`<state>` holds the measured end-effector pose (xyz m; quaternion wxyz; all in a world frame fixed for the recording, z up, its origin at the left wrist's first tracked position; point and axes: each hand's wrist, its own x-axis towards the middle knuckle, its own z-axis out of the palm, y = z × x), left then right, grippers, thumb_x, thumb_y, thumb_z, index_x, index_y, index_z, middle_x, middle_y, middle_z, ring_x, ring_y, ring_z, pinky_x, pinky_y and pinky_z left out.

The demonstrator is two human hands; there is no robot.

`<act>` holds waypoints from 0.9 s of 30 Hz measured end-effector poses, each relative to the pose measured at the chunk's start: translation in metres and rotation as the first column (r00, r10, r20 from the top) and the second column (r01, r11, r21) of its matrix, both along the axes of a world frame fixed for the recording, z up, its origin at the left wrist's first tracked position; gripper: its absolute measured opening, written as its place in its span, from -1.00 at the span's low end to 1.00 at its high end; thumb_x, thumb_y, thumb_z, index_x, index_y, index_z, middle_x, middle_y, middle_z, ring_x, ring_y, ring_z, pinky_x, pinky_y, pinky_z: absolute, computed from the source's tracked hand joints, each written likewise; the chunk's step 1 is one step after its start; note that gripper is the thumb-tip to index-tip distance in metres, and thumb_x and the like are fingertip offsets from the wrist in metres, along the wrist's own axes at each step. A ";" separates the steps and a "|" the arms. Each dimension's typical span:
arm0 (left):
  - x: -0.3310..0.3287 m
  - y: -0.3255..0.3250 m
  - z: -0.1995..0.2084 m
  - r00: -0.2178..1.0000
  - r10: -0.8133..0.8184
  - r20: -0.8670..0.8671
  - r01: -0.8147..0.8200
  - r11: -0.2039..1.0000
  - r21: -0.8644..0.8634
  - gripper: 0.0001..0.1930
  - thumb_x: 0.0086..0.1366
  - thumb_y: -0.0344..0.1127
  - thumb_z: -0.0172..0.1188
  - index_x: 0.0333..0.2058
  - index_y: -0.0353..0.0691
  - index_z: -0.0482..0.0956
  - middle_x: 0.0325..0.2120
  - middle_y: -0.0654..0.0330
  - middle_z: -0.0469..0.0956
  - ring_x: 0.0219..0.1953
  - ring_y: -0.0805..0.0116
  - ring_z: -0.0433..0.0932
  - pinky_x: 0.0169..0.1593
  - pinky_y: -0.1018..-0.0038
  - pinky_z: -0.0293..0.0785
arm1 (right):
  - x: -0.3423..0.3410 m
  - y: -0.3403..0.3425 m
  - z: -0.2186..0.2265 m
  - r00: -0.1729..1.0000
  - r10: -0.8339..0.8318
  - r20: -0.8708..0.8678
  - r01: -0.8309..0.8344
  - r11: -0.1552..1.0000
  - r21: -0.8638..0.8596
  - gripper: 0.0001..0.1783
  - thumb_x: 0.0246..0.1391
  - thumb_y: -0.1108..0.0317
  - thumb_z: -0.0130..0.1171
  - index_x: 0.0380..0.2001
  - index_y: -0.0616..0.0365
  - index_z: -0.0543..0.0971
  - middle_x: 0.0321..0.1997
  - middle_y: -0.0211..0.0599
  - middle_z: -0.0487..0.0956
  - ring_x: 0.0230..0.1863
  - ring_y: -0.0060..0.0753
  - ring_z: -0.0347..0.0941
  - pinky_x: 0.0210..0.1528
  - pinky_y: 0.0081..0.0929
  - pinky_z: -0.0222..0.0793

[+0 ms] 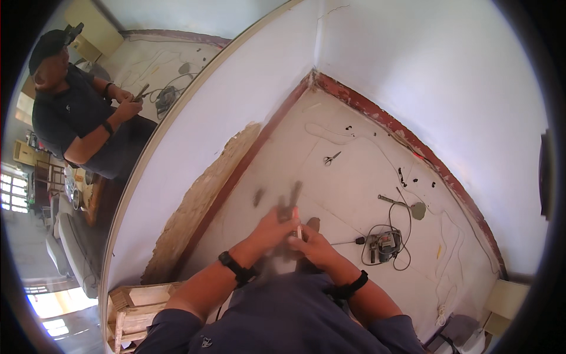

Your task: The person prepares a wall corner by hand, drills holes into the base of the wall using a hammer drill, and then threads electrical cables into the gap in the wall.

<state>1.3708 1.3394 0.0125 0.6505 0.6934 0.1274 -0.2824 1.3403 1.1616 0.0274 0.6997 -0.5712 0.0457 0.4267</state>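
Head: floor (239,236) between hands (272,230) and skirting (217,213)

Slim red item (296,213) in both hands (270,231) (316,246)

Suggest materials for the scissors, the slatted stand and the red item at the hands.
Scissors: probably metal blades, from their dull grey; dark handles, perhaps plastic.
Slatted stand: apparently rough, unvarnished wood, from its pale, uneven planks.
Red item: possibly plastic, from its bright colour, though blur leaves material and finish open.
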 end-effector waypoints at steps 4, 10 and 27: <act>0.038 -0.043 0.003 0.987 0.000 -0.162 -0.040 0.969 -0.246 -0.52 0.30 -0.21 0.18 0.08 -0.38 0.35 -0.09 0.02 0.49 -0.08 0.29 0.53 -0.06 0.39 0.49 | 0.025 -0.041 -0.007 0.962 -0.203 -0.181 0.212 0.977 0.031 -0.57 0.25 0.26 0.07 0.14 0.14 0.36 -0.15 -0.35 0.52 -0.20 -0.50 0.48 -0.17 -0.47 0.50; 0.090 -0.081 -0.002 0.946 0.044 -0.322 -0.152 0.935 -0.320 -0.57 0.29 -0.35 0.17 0.07 -0.36 0.31 -0.17 0.11 0.49 -0.18 0.39 0.51 -0.14 0.44 0.52 | 0.070 -0.087 -0.002 0.883 -0.373 -0.284 0.405 0.912 0.062 -0.64 0.25 0.33 0.02 0.08 0.14 0.35 -0.12 -0.29 0.53 -0.19 -0.39 0.53 -0.17 -0.43 0.51; 0.332 -0.122 -0.050 0.920 -0.201 -0.336 0.056 0.917 -0.394 -0.63 0.21 -0.34 0.20 -0.05 -0.30 0.34 -0.32 0.16 0.48 -0.34 0.38 0.53 -0.25 0.44 0.48 | 0.288 -0.145 -0.053 0.526 -0.843 -0.114 0.850 0.518 0.094 -0.78 0.10 0.50 0.18 -0.21 0.07 0.38 -0.34 -0.33 0.51 -0.35 -0.31 0.56 -0.28 -0.39 0.48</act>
